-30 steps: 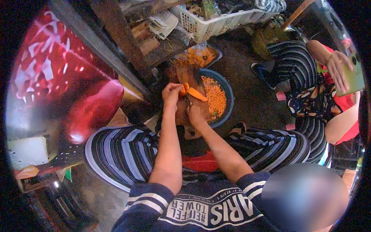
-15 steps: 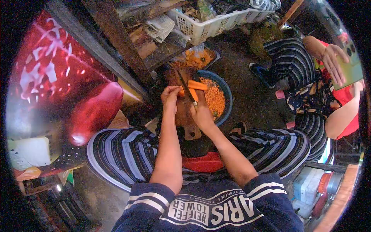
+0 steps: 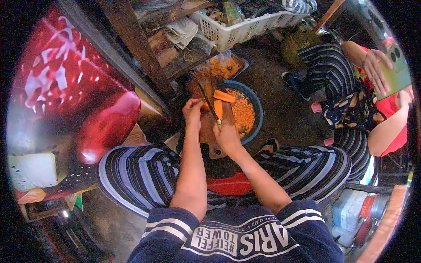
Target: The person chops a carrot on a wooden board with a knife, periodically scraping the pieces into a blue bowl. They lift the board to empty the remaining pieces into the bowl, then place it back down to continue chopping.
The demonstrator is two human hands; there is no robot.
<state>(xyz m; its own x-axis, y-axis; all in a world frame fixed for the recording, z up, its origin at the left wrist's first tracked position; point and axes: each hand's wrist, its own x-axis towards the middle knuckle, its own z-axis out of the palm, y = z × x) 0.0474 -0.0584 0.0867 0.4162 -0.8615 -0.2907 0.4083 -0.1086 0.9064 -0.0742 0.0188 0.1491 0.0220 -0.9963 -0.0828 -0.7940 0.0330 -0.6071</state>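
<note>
My right hand (image 3: 228, 136) is closed round the handle of a long knife (image 3: 206, 98), its blade slanting away to the upper left over a wooden chopping board (image 3: 209, 136). Pinched at the blade's left side, my left hand (image 3: 193, 110) holds a piece of carrot, mostly hidden by the fingers. Two larger carrot pieces lie on the board right of the blade: one carrot piece (image 3: 224, 96) farther off, another carrot piece (image 3: 218, 109) nearer. Beside the board, a blue basin (image 3: 260, 115) contains many small orange cubes.
Beyond the board sits a tray (image 3: 245, 66) of orange food partly under clear plastic. A white plastic basket (image 3: 237, 33) stands on the wooden shelf (image 3: 186, 65). At right, another person (image 3: 337, 87) in striped trousers holds a green phone (image 3: 392, 76). Red patterned sheeting (image 3: 57, 79) is at left.
My right hand and the knife have shifted slightly left and toward me. The farther carrot piece has tilted a little; my left hand stays almost in place.
</note>
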